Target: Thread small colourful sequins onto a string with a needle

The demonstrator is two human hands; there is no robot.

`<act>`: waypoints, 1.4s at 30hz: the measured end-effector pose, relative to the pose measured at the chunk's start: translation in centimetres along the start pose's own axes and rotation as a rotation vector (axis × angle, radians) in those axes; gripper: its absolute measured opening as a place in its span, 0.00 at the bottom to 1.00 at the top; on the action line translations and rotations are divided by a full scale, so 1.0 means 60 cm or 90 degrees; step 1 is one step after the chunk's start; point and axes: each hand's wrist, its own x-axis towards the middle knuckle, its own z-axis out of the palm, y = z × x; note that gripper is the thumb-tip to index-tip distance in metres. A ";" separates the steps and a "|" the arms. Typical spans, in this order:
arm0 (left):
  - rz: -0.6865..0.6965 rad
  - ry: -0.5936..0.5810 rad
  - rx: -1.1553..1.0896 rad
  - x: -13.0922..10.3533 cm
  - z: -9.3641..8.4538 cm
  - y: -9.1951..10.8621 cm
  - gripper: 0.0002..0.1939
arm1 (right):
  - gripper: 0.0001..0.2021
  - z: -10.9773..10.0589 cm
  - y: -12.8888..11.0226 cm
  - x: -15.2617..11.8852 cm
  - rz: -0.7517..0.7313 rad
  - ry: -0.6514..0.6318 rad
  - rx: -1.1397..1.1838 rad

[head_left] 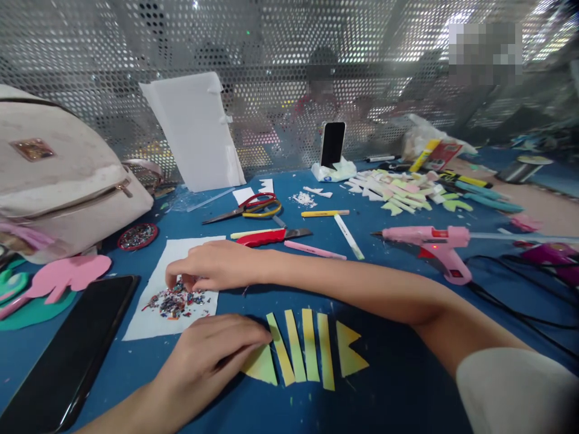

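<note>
Reaching across a dark blue tabletop (389, 398), the person's right hand (212, 265) bends its fingers down into a loose pile of small, shiny multicoloured flakes (174, 302) on a white paper sheet (147, 322); whether the fingertips pinch any flakes cannot be told. The left hand (217, 349) lies lower down, its fingers together over a pale green and yellow pointed piece (263, 365), partly covering it; whether they grip it is hidden. Just right of that piece, four narrow yellow-green strips (296, 346) stand in a row, slightly apart, followed by a yellow-green notched, tail-like piece (349, 349). A black smartphone (72, 349) lies left of the left hand. Beyond the right forearm are a red-handled knife (265, 239), scissors with red and yellow handles (253, 208), and a slim pink stick (315, 250). To the right, a pink glue gun (425, 236) lies on its side, a small red light glowing. Farther back, a heap of pale green, white and pink cut pieces (398, 188) lies near an upright phone (333, 144).
</note>
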 end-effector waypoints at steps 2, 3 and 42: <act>0.001 -0.003 0.005 -0.001 0.000 0.000 0.11 | 0.13 -0.005 0.000 -0.003 -0.006 -0.004 0.001; 0.002 -0.004 0.006 -0.001 0.000 0.000 0.11 | 0.13 -0.007 0.001 -0.004 -0.007 -0.005 0.002; 0.082 -0.008 0.086 0.012 -0.007 0.006 0.12 | 0.07 0.040 0.002 0.001 -0.086 0.022 -0.199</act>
